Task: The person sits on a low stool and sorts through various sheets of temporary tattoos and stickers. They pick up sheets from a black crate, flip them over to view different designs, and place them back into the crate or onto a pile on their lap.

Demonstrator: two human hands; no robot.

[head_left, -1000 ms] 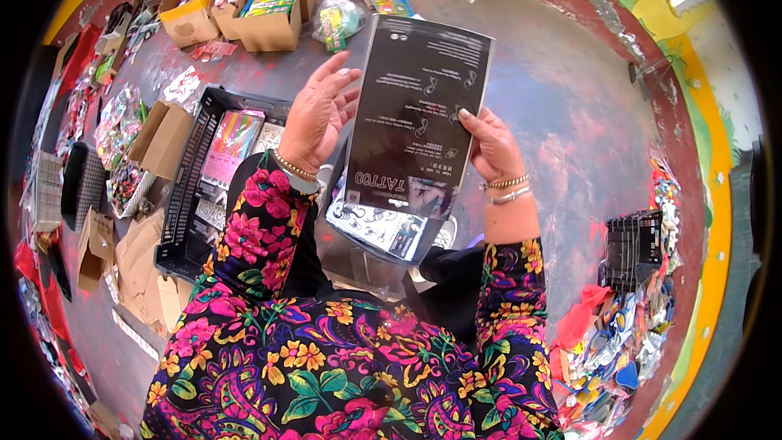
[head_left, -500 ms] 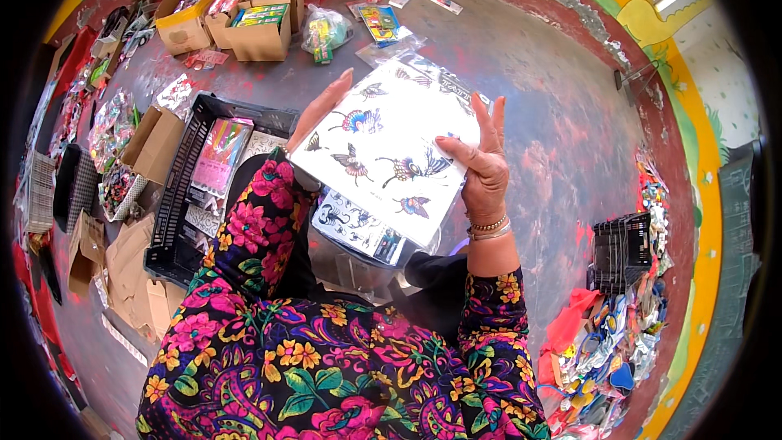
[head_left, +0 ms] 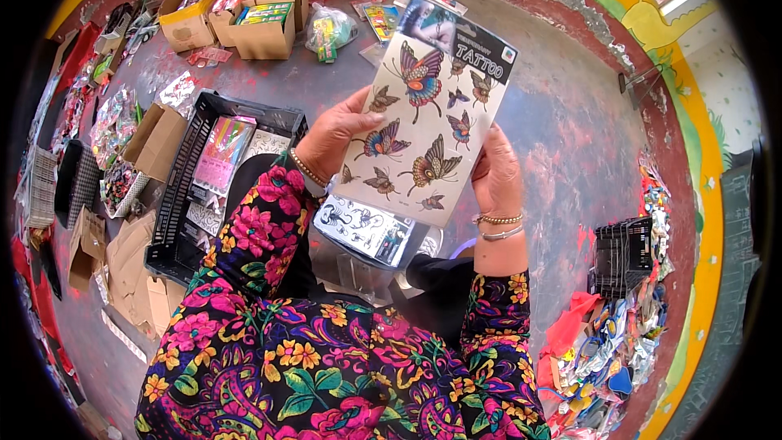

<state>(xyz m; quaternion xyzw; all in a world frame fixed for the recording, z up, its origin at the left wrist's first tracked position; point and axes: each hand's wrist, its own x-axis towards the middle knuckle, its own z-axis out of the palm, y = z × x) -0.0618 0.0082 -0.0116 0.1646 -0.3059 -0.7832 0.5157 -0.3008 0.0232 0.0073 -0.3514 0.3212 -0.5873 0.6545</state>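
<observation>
Clearly, we begin at the left, where flattened sheets of brown cardboard (head_left: 130,265) lie on the grey, red-flecked floor (head_left: 562,171), with an upright open brown cardboard box (head_left: 157,145) beyond them. Just beside these, we see a black plastic lattice-sided crate (head_left: 173,204), in which a flat pink packet with a multicoloured upper part (head_left: 217,165) lies among black-and-white printed sheets. Farther off stands an open brown carton filled with green and yellow packets (head_left: 265,39).

Next comes our left hand (head_left: 336,137), closed on the left edge of a pale, flat rectangular sheet printed with multicoloured butterflies (head_left: 419,130); its thumb presses on the printed face. The sheet is held up in front of us between both hands, leaning to the right, its black header at the top. Below it lies a white sheet printed with black scorpions (head_left: 358,224), partly covered from our view.

Our right hand (head_left: 497,175) grips the right edge; its fingers seem to be behind the sheet, though they are mostly hidden. Well apart, at the far right, we find a mixed heap of colourful goods (head_left: 607,358) and a smaller black plastic crate (head_left: 621,257).
</observation>
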